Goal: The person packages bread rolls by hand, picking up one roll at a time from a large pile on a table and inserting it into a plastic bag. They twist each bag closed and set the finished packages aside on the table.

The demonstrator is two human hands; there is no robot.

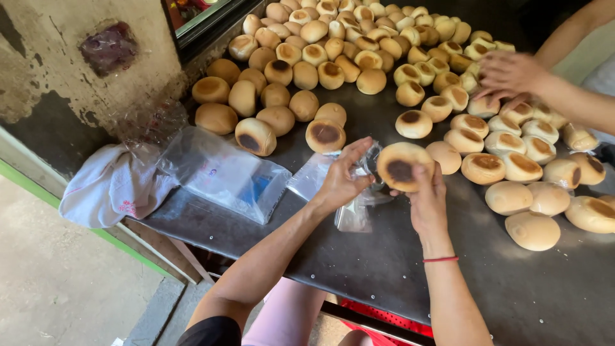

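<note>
Left hand: the left hand (pixel 343 179) sat at the middle of the frame, fingers pinched on the mouth of a small clear bag (pixel 359 192) that lay crumpled on the worktop (pixel 359 269) beneath it.
Right hand: the right hand (pixel 426 195), just right of centre, gripped one round bun (pixel 401 166) from below, its dark toasted spot turned up; the bun sat at the opening of the small clear bag. One red band (pixel 441 259) circled that wrist.
Held bun: one, lifted off the worktop, between the two hands and touching the bag.
Loose buns: far too many to count exactly, several dozen. A dense heap (pixel 346 38) filled the upper middle of the frame; a looser spread (pixel 525 160) ran down the right side, with about four lying apart at the lower right.
Bags: two clear lots showed, the small one in hand and a flat stack of plastic bags (pixel 224 173) left of centre, with something blue inside.
Cloth: one white cloth (pixel 109 186) was bunched at the left edge of the worktop, touching the stack of bags.
Other person: one further hand (pixel 512 74) with its forearm reached in from the upper right, fingers curled over buns in the right-side spread.
Worktop: one dark metal surface carried everything; a worn wall (pixel 77 64) stood at the upper left.
</note>
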